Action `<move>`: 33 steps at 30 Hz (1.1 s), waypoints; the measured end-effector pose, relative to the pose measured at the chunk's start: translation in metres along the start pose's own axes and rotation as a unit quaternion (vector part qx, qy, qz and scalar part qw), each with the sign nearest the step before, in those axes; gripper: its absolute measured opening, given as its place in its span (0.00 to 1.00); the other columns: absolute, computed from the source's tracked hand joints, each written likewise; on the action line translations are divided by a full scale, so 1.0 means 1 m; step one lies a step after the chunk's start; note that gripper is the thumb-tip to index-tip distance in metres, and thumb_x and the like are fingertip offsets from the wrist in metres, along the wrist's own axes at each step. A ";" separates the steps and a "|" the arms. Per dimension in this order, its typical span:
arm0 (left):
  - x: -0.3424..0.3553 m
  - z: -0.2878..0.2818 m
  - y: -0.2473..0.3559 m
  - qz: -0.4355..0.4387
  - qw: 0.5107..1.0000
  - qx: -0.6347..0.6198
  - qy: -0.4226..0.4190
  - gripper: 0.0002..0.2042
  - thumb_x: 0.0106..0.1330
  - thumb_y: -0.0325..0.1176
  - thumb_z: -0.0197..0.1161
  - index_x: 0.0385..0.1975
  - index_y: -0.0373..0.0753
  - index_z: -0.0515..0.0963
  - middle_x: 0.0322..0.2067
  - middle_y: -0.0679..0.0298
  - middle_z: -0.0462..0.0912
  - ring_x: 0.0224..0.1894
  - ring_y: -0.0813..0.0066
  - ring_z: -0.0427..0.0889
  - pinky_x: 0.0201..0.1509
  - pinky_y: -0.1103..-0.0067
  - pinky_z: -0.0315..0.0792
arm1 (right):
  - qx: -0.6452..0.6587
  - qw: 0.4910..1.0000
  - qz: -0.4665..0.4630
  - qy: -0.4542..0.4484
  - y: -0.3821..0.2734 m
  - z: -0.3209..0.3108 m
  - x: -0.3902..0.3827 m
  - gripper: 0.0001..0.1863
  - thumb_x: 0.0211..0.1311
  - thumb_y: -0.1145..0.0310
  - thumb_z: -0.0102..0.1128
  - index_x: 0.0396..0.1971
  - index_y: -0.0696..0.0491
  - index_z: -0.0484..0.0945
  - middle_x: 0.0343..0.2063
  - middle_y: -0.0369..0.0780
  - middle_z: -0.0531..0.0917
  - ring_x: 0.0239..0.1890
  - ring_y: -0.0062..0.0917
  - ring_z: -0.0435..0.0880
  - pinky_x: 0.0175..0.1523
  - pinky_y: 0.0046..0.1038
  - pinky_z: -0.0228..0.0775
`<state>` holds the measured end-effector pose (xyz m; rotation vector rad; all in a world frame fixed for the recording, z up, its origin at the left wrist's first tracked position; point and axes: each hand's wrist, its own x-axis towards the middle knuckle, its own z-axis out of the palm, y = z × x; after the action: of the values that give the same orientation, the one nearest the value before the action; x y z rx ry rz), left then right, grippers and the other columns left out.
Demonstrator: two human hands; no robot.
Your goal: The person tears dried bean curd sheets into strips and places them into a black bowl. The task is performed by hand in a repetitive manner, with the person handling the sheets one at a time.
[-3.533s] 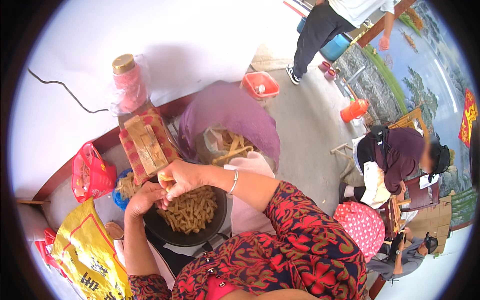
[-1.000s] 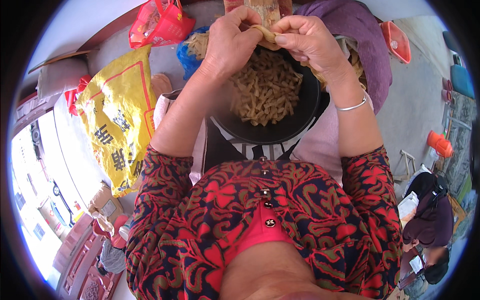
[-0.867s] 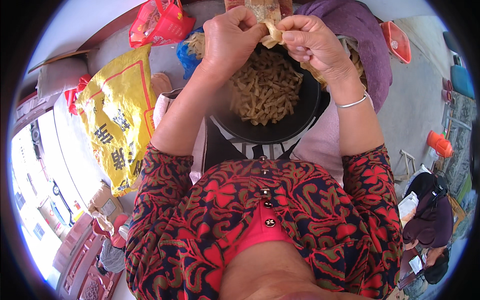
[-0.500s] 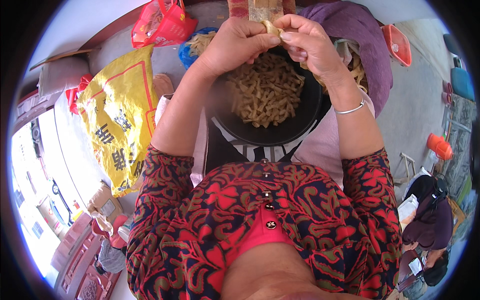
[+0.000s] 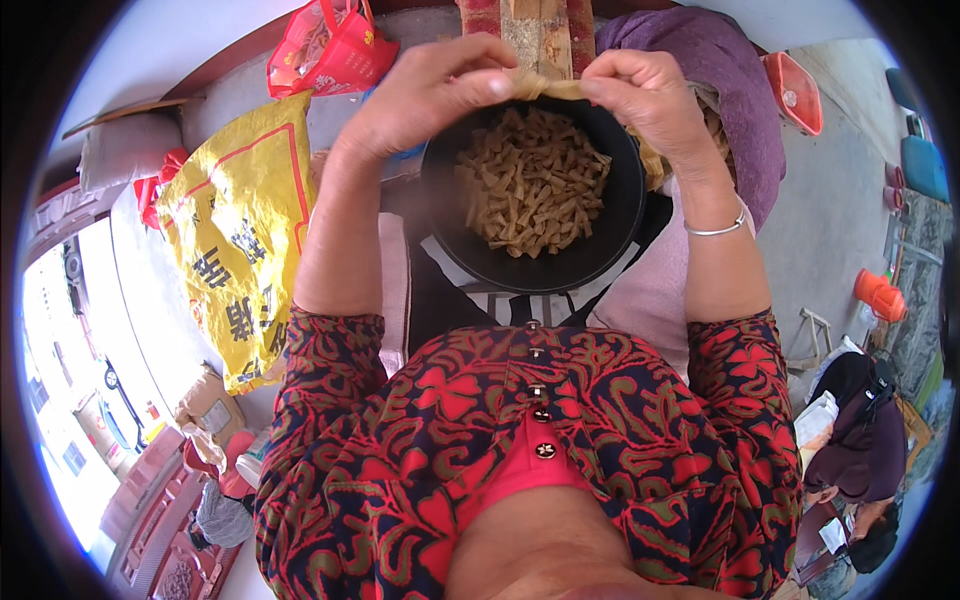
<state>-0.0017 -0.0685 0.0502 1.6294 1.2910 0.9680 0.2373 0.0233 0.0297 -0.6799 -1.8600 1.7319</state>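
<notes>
The right hand (image 5: pixel 645 103) pinches 1 end of a tan strip (image 5: pixel 555 90) between thumb and fingers, so that grip is closed on it. The left hand (image 5: pixel 425 92) meets the other end at its fingertips, thumb and forefinger spread behind them; whether that grip clamps the strip I cannot tell. The strip runs level at the 12 o'clock edge of a black pan (image 5: pixel 530 275), just above it in view, with the left hand at the pan's 10 to 11 and the right at its 1 to 2. Short tan pieces (image 5: pixel 535 185) lie heaped inside the pan. Taking the pan as the dial's centre, a board (image 5: pixel 538 42) sits at 12, a red bag (image 5: pixel 330 52) at 10, a yellow bag (image 5: pixel 240 240) at 9, and a purple cloth (image 5: pixel 738 105) at 2, with a red tub (image 5: pixel 795 95) just beyond it. Farther off, an orange jug (image 5: pixel 880 293) stands between 3 and 4, and a co-worker (image 5: pixel 855 440) bends at 4. A metal bangle (image 5: pixel 718 229) circles the right wrist.
</notes>
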 end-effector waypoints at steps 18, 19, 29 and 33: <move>0.047 0.009 -0.056 -0.042 0.932 0.339 0.118 0.14 0.65 0.45 0.60 0.43 0.43 0.80 0.30 0.50 0.82 0.35 0.47 0.81 0.38 0.63 0.74 | -0.356 0.920 -0.054 0.154 0.061 -0.009 0.067 0.10 0.63 0.66 0.60 0.27 0.58 0.79 0.15 0.32 0.73 0.19 0.14 0.66 0.26 0.22 0.60; 0.046 0.009 -0.051 -0.063 0.928 0.352 0.101 0.15 0.65 0.47 0.60 0.43 0.44 0.80 0.30 0.50 0.82 0.36 0.48 0.81 0.39 0.63 0.74 | -0.439 0.884 -0.060 0.148 0.074 -0.020 0.068 0.10 0.63 0.65 0.61 0.28 0.57 0.79 0.15 0.33 0.73 0.18 0.15 0.67 0.26 0.24 0.61; 0.012 0.079 -0.017 -0.095 0.978 -0.085 0.166 0.23 0.74 0.50 0.47 0.45 0.35 0.79 0.28 0.51 0.84 0.26 0.62 0.82 0.33 0.72 0.78 | 0.342 0.922 0.178 0.026 0.013 0.042 0.024 0.11 0.67 0.64 0.58 0.30 0.56 0.81 0.17 0.33 0.75 0.15 0.13 0.69 0.19 0.17 0.58; 0.020 0.061 -0.003 -0.077 0.848 -0.487 0.197 0.22 0.76 0.46 0.38 0.37 0.34 0.74 0.33 0.57 0.81 0.19 0.71 0.75 0.25 0.77 0.75 | 0.206 0.974 0.092 -0.010 0.008 0.052 0.023 0.11 0.70 0.65 0.53 0.33 0.56 0.80 0.16 0.32 0.74 0.15 0.13 0.69 0.20 0.18 0.59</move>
<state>0.0568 -0.0567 0.0271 0.5426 0.8791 1.5619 0.1859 0.0007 0.0188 -0.6814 -1.4145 2.1635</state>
